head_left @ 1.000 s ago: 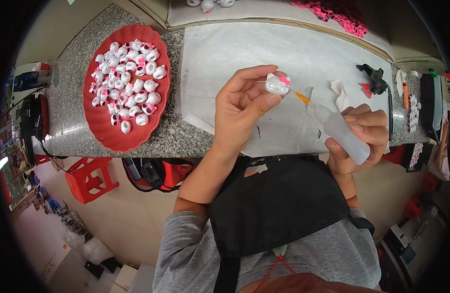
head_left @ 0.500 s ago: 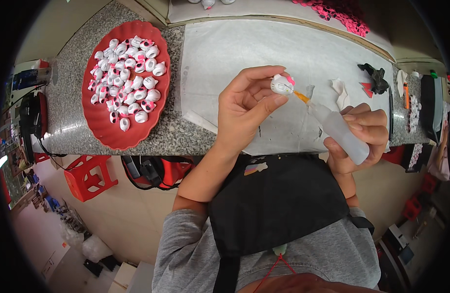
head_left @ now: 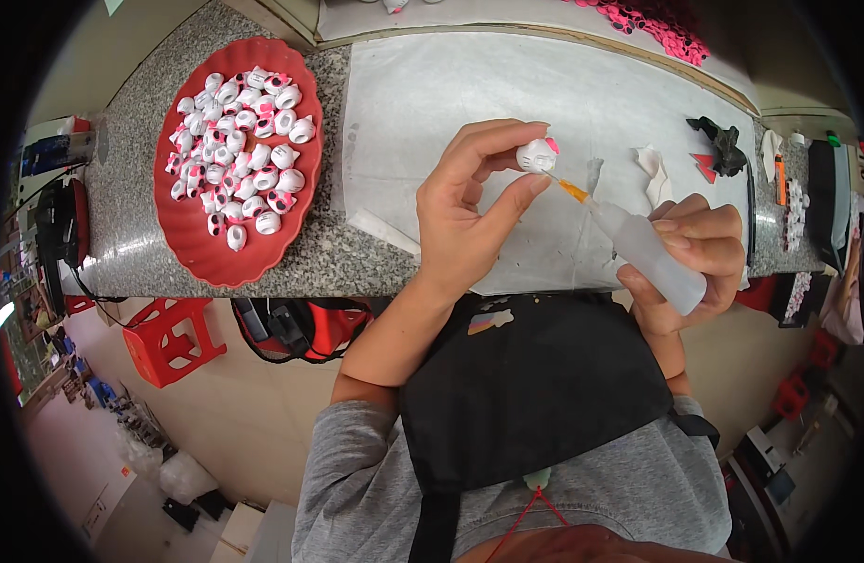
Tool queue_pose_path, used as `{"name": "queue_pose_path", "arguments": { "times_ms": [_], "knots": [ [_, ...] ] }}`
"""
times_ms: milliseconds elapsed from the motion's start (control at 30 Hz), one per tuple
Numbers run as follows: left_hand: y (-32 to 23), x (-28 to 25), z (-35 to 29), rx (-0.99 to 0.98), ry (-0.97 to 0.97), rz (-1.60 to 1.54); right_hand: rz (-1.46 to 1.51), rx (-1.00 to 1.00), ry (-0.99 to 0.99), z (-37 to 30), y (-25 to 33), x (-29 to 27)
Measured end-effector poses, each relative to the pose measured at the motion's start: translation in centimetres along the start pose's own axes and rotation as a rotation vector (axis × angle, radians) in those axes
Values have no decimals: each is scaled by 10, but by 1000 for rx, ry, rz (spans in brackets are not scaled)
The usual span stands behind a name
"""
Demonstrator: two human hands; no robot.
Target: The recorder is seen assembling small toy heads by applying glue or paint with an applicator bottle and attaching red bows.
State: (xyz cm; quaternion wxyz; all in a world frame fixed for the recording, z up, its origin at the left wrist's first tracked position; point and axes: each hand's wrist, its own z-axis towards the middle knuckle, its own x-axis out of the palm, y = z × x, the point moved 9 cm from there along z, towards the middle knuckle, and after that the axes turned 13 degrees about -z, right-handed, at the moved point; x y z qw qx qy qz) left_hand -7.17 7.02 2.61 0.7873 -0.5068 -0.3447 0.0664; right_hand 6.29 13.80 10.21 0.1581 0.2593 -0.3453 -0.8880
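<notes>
Between the thumb and fingers of my left hand (head_left: pixel 471 202) is a small white cat-head figurine (head_left: pixel 537 157) with a pink bow. My right hand (head_left: pixel 699 249) grips a translucent squeeze bottle (head_left: pixel 646 251), tilted so that its orange needle tip (head_left: pixel 573 190) points up and left at the figurine. The thin needle end is at or very near the figurine's lower edge; I cannot tell if it touches. To the left, a red scalloped plate (head_left: pixel 227 267) bears many similar white and pink heads (head_left: pixel 235 141), several with dark glasses.
White paper (head_left: pixel 404 103) covers the granite counter (head_left: pixel 122 225) under my hands. At its right lie a crumpled tissue (head_left: pixel 653 174), a black crumpled piece (head_left: pixel 723 145) and a red scrap (head_left: pixel 704 167). Pink pieces (head_left: pixel 662 33) are heaped at the back. A red stool (head_left: pixel 174 342) stands below.
The figurine has been turned between my left fingers, so its bow now faces more to the right. The bottle's tip has shifted slightly down and left.
</notes>
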Motion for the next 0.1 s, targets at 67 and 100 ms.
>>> {"name": "queue_pose_path", "arguments": {
  "times_ms": [67,100],
  "knots": [
    [-2,0,0,25,16,38,-14,5,1,0,-2,-1],
    [-2,0,0,32,26,57,-29,9,3,0,-3,-2]
  ]
}}
